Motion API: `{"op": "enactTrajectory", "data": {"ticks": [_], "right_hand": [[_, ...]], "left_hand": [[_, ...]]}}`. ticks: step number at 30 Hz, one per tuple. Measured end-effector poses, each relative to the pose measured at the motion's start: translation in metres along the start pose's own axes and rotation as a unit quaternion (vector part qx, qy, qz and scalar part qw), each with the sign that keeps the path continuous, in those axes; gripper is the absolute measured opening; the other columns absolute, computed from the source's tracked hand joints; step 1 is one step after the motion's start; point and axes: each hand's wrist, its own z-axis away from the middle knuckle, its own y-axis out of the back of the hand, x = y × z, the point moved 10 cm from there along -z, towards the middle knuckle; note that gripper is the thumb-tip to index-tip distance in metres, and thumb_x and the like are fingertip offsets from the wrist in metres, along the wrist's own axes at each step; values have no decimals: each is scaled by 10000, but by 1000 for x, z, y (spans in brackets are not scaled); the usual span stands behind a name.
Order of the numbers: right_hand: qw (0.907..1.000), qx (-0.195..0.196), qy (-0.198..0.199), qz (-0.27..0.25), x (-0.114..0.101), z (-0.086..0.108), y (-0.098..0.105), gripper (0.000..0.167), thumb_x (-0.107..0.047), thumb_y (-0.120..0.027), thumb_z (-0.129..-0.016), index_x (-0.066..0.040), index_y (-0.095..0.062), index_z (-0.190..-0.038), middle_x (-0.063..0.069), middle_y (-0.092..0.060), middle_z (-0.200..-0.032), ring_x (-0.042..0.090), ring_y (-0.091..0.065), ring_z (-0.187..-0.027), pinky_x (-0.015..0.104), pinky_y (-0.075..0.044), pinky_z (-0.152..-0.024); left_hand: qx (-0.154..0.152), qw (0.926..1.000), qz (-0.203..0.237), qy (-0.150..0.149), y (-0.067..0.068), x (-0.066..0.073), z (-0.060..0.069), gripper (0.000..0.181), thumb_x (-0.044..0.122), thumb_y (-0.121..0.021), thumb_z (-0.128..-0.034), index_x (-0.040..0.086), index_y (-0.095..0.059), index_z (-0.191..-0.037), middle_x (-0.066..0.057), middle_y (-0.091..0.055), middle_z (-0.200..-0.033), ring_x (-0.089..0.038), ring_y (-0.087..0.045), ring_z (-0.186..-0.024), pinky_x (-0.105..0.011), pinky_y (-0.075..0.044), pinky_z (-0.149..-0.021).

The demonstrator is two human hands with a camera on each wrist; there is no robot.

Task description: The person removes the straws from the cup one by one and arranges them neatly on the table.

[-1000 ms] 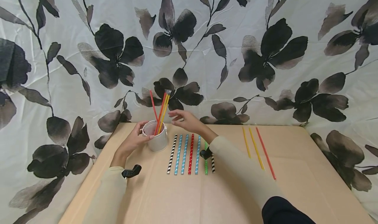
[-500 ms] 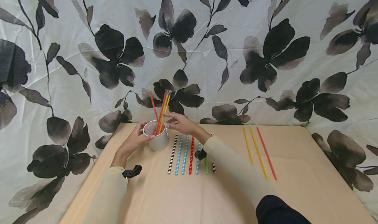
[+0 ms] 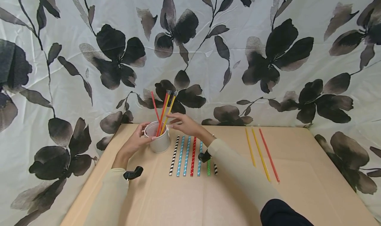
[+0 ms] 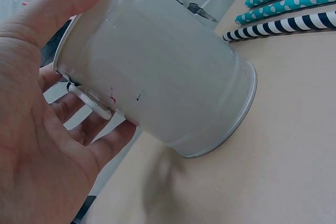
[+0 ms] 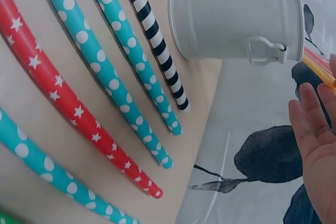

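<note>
A white metal cup [image 3: 160, 144] stands at the table's left back, with red straws [image 3: 154, 106] and yellow straws [image 3: 170, 107] leaning in it. My left hand [image 3: 137, 138] grips its left side near the rim; in the left wrist view the thumb of that hand [image 4: 42, 114] lies on the rim of the cup [image 4: 157, 72] and the fingers are behind. My right hand [image 3: 187, 125] pinches a yellow straw above the rim. In the right wrist view, part of my right hand [image 5: 317, 150] shows beside the yellow straws [image 5: 318, 71]; its fingertips are partly cut off.
Right of the cup lies a row of patterned straws: black-striped [image 3: 174, 156], blue dotted [image 3: 180, 156], red [image 3: 193, 156] and green [image 3: 208, 168], partly under my right forearm. Farther right lie two yellow straws [image 3: 261, 154] and a red one [image 3: 269, 155]. A floral cloth [image 3: 220, 87] hangs behind the table.
My right hand has moved left to the straws in the cup and taken hold of a yellow one, whose top has shifted right. The left hand stays on the cup.
</note>
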Motion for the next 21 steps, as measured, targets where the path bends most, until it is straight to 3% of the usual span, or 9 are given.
{"op": "enactTrajectory", "data": {"ticks": [15,21], "right_hand": [[9982,547,211,-153,-9,20,29,478,-74,-610,-1015,-122,-523,-1483,32,-518,-1498,250,-591,-1278,384,-504,-1025],[9956,898,225,-153,-13,32,46,449,-106,-622,-1015,-139,-556,-1457,8,-547,-1460,218,-617,-1234,371,-545,-952]], "left_hand": [[-174,9998,-7,13,6,2,0,847,256,-771,-912,169,-252,-1576,-135,-317,-1583,-398,-284,-1465,-650,-221,-1151],[-269,9996,-44,51,8,1,0,841,242,-763,-919,175,-247,-1579,-133,-312,-1585,-393,-294,-1454,-652,-217,-1147]]}}
